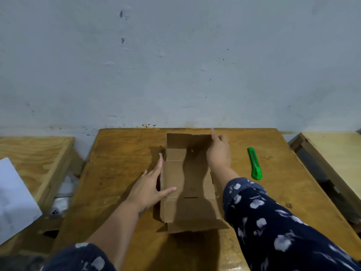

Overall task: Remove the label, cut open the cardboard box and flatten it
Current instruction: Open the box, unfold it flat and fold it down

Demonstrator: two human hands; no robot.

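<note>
Left hand: the bare left hand (pixel 149 187) lies spread flat against the left wall of the box, thumb over its rim, gripping nothing.
Box: the brown, opened-out cardboard box (pixel 190 184) sits mid-table on the worn wooden table (pixel 117 163), long axis running from the person toward the wall.
Right hand: the right hand (pixel 218 151), fingers loosely open, touches the far right corner, nothing pinched.
Knife: the green plastic utility knife (pixel 255 163) lies just right of the box, nearer the right hand.
Next move: probably pressing the walls outward.
</note>
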